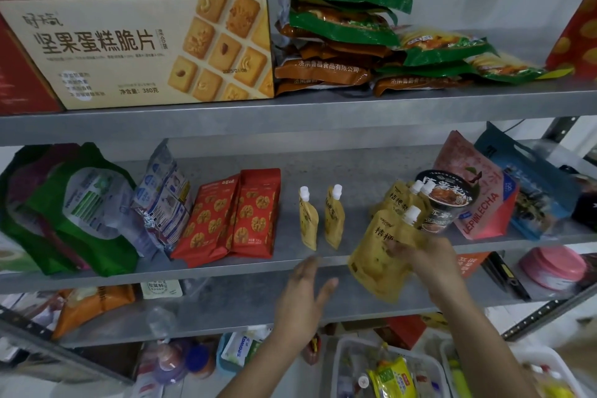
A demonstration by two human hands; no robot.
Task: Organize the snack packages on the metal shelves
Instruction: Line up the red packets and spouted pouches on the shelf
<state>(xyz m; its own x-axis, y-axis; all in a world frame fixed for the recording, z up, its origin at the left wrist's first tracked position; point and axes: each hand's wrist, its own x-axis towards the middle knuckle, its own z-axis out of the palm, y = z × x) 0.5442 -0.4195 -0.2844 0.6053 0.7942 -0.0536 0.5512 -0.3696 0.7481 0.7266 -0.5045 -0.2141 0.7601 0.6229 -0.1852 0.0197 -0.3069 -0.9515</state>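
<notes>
The right hand (pixel 429 260) grips a yellow spout pouch (pixel 381 255) at its upper side, fingers and thumb curled onto it, just in front of and below the black noodle cup (pixel 447 200) on the middle metal shelf (pixel 352 168). More pouches (pixel 400 200) lean against the cup's left side. Two upright pouches (pixel 308 220) stand farther left of the cup, with red walnut packets (pixel 239 213) beyond them. The left hand (pixel 303 294) hovers lower left of the cup, fingers spread and holding nothing. Well below the cup, a white basket (pixel 342 352) holds a yellow-green packet (pixel 392 378) among blurred small items.
</notes>
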